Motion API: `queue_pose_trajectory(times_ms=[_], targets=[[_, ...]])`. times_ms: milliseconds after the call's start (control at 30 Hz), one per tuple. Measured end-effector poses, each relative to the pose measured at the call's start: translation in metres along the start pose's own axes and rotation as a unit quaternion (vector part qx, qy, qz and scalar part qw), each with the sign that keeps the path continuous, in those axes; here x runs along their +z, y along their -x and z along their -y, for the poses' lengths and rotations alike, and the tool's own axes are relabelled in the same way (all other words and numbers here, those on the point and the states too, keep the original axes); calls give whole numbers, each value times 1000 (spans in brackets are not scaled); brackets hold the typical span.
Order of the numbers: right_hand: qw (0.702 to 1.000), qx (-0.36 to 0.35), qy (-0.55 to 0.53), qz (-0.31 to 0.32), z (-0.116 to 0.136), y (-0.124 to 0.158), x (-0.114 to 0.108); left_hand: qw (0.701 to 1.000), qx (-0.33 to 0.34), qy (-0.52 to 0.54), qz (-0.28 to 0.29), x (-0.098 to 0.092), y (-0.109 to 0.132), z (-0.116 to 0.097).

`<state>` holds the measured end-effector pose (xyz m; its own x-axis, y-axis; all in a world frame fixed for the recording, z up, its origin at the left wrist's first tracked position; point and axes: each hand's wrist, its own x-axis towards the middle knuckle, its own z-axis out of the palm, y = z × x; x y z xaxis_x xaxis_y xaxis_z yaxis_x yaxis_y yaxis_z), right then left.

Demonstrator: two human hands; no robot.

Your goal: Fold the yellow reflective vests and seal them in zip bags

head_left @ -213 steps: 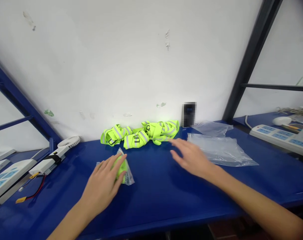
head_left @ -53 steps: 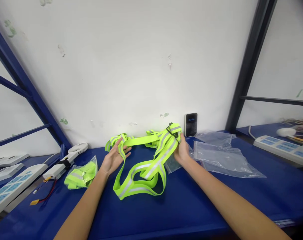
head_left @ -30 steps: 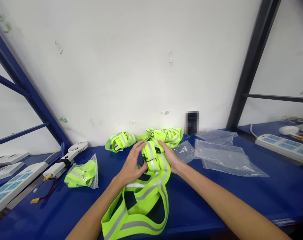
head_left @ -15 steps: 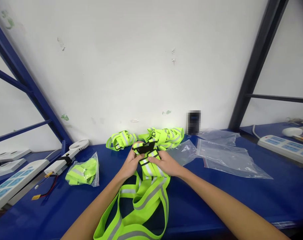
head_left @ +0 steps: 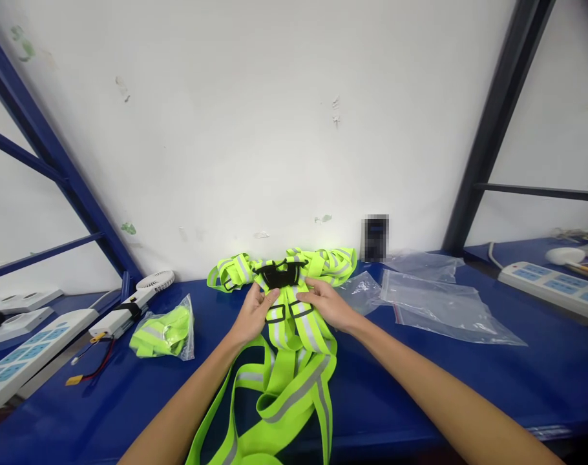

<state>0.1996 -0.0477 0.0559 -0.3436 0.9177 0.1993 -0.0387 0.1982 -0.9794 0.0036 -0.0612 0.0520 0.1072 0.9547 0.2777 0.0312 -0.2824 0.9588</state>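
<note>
Between my two hands is a yellow-green reflective vest [head_left: 294, 368] made of straps with grey stripes. My left hand [head_left: 253, 311] pinches one strap below a black buckle [head_left: 280, 276], thumb on top. My right hand [head_left: 327, 303] grips the neighbouring strap the same way, on the buckle's right side. Both straps carry black slide adjusters just under my fingers. The loose straps hang and loop down toward the table's front edge. Behind the buckle, more bundled reflective straps [head_left: 333, 263] lie against the wall; the held vest partly hides them.
On the blue table [head_left: 400, 394], a bagged reflective vest [head_left: 163, 332] lies left, near a small white fan [head_left: 155, 280] and wires [head_left: 97, 368]. Clear plastic bags [head_left: 444, 307] lie right. A pixelated dark object [head_left: 375, 239] stands at the wall. Power strips [head_left: 556, 284] flank both sides.
The black buckle, earlier bunched and tilted between my fingers, now faces me spread flat. My hands have moved slightly apart, and the two straps with their adjusters lie side by side.
</note>
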Motion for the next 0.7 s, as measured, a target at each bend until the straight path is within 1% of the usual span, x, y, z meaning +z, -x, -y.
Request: queue_pose_trajectory(times_ms=[67,133,167,233,300,367,433,533,567,633,700], targets=[[1000,-19,0,16,-3,1,5,1000,2,4,12,0,2,1],[998,-51,-18,19,-7,1,10,1000,5,-6,25,-2,3,3],[997,-66,-34,22,-8,1,12,1000,9,-12,22,-2,2,4],[994,-72,-75,43,-9,3,14,1000,18,-9,-11,-2,-2,8],[989,-51,-114,79,-8,5,16,997,19,29,-66,-1,-7,11],[983,-32,-142,109,-5,9,17,992,18,70,-99,-1,-11,13],[978,-22,-161,132,-1,13,17,990,30,80,-109,-2,-13,14],[975,-15,-163,152,2,17,19,991,78,17,-108,-4,-10,14],[978,-19,-151,140,2,18,20,990,96,-16,-99,-4,-8,13],[989,-29,-120,82,0,17,22,989,118,-57,-66,-4,-3,11],[991,-21,-132,9,-3,15,23,994,105,-41,-3,-3,2,8]])
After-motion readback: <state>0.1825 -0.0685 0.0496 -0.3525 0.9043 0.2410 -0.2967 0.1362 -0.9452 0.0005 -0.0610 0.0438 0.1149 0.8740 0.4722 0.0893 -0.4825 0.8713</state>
